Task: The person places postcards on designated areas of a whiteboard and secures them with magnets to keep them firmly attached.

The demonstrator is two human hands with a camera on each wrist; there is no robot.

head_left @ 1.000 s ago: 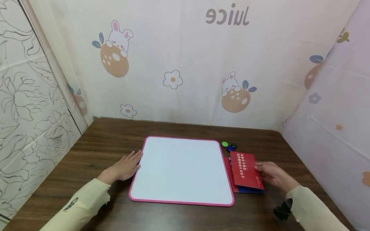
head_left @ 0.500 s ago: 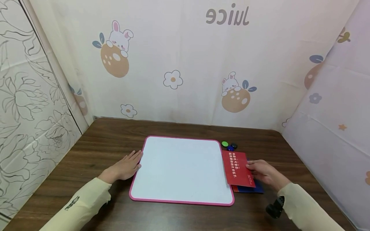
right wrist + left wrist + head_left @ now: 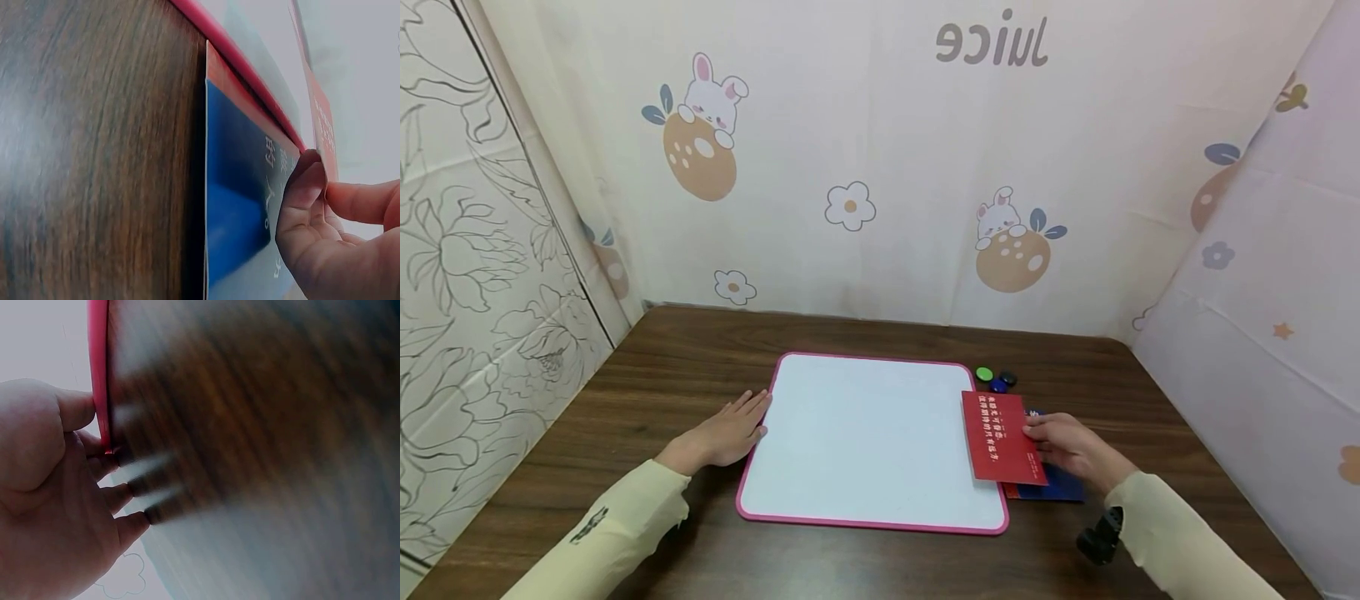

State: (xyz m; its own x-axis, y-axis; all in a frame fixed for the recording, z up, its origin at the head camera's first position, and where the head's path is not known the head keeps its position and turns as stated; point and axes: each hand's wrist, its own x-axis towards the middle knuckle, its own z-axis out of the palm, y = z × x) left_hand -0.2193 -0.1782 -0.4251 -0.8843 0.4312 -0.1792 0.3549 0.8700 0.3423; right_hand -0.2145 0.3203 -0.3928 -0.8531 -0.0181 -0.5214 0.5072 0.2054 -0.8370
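The left hand (image 3: pixel 718 433), fingers straight, rests against the left edge of a whiteboard (image 3: pixel 865 442). Beside its far right corner lie 3 discs (image 3: pixel 997 386); nearer, a red card (image 3: pixel 1000 437) overlaps the right edge, above a blue card (image 3: pixel 1063 487), pinched by the right hand (image 3: pixel 1075 450).

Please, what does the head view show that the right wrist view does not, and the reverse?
Only the head view shows the left hand at one edge of the whiteboard and the green disc, blue disc and black disc.
Only the right wrist view shows the fingertips of the right hand beneath the red card.
Both share the right hand pinching that card, the blue card, the whiteboard and the wooden table.
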